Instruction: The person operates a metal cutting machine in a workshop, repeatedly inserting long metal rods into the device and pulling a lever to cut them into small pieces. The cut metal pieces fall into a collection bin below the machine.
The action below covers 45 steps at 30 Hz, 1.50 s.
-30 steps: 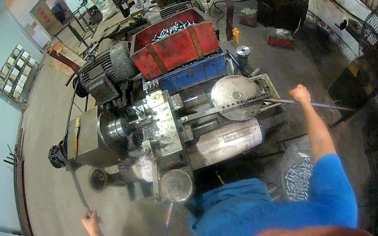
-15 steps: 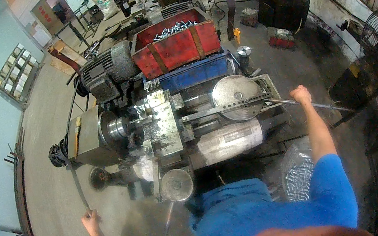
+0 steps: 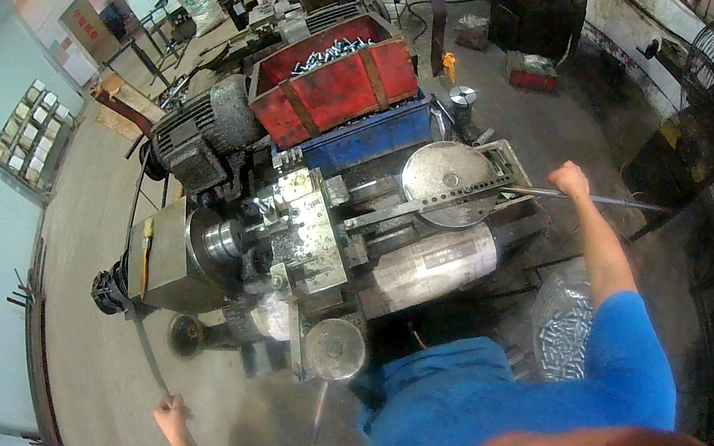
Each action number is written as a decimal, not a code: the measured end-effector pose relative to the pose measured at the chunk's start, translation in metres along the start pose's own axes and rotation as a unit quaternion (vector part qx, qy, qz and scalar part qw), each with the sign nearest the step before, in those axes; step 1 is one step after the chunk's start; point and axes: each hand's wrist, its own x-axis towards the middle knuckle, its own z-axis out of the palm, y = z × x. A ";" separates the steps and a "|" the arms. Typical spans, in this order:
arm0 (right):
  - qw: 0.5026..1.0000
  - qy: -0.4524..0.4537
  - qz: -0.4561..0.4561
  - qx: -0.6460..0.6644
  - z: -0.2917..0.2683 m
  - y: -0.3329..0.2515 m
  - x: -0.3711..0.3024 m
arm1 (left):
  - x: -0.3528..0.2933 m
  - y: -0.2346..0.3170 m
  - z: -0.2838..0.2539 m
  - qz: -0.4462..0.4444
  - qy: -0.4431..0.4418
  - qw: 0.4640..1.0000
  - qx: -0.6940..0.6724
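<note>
Nothing shifted since a second ago: both hands fixed where they were. Right hand [image 3: 569, 179] clamped on the long steel lever [image 3: 606, 200], just right of the round metal disc [image 3: 449, 184] atop the grey lathe-like machine [image 3: 314, 250]. Left hand [image 3: 171, 416] low at the left, closed around a thin dark rod [image 3: 146, 346] running up toward the machine's left end. Behind the machine, a red bin [image 3: 333, 84] of small metal parts stacked on a blue crate [image 3: 370, 136], beside an electric motor [image 3: 194, 137]. Clear bag of metal pieces [image 3: 564, 339] on the floor near the right arm.
</note>
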 end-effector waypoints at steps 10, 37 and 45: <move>1.000 -0.005 0.000 -0.001 0.000 0.000 0.000 | 0.002 -0.003 0.000 -0.006 0.014 0.999 0.028; 1.000 -0.010 -0.003 0.002 -0.001 0.000 0.000 | -0.001 -0.001 0.001 0.000 0.022 1.000 0.019; 1.000 -0.013 -0.005 0.003 0.000 0.001 0.002 | 0.002 -0.005 -0.001 0.003 0.006 1.000 0.003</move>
